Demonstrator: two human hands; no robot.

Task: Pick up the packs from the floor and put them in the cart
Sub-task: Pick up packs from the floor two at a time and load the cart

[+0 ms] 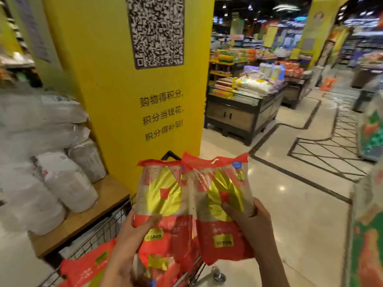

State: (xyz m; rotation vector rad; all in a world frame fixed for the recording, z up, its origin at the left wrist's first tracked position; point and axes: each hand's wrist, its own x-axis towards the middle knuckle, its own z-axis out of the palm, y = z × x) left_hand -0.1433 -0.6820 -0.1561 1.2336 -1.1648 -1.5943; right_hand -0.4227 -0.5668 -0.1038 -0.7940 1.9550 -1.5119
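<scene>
I hold two red and gold packs side by side in front of me, above the wire cart [99, 235]. My left hand [134, 235] grips the bottom of the left pack [161, 195]. My right hand [248, 222] grips the lower right of the right pack [219, 195], thumb across its front. More red packs [87, 268] lie inside the cart below. The cart's far end is hidden behind the held packs.
A yellow pillar [128, 100] with a QR code stands straight ahead, close behind the cart. White sacks [51, 162] are stacked on a wooden platform [87, 216] at the left. A dark display stand [244, 112] with goods sits ahead right. Shiny tiled floor [300, 214] stretches to the right.
</scene>
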